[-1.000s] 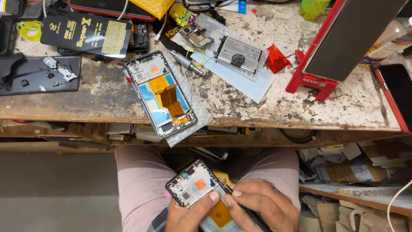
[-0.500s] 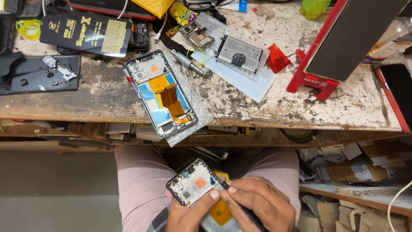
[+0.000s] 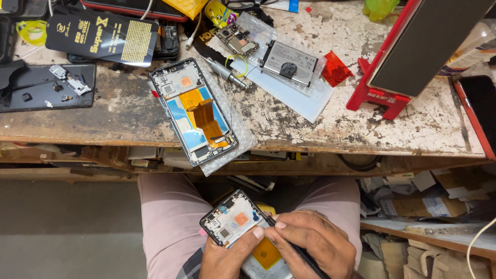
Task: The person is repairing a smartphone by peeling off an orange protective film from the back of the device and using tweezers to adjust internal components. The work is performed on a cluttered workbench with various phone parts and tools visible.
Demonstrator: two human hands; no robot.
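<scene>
Workbench: worn, stained wooden workbench [image 3: 289,129] is seen along the upper half; pink-trousered knees are seen below its edge.
Held item: an opened phone frame [image 3: 235,222] is held over the lap, well below the bench edge.
Orientation: the long axis of the opened phone frame runs diagonally, its camera end pointing up and to the left, its lower end hidden under the hands.
Left hand: left hand [image 3: 227,258] is closed around the lower left edge of the frame, thumb pressed flat on its inner face.
Right hand: right hand [image 3: 315,245] is pinched on a thin black tool [image 3: 302,253], the tip set at the frame's right edge beside the orange patch [image 3: 266,253].
Relative position: the frame lies up and left of both hands, its lower part covered by them.
Change: compared with half a second earlier, frame and hands are held in nearly the same place; no clear shift is seen.
Bench items: a second open phone [image 3: 194,111] lies on bubble wrap [image 3: 235,150]; a battery [image 3: 288,63], a screwdriver [image 3: 225,72] and a red stand [image 3: 380,95] are set farther back.
</scene>
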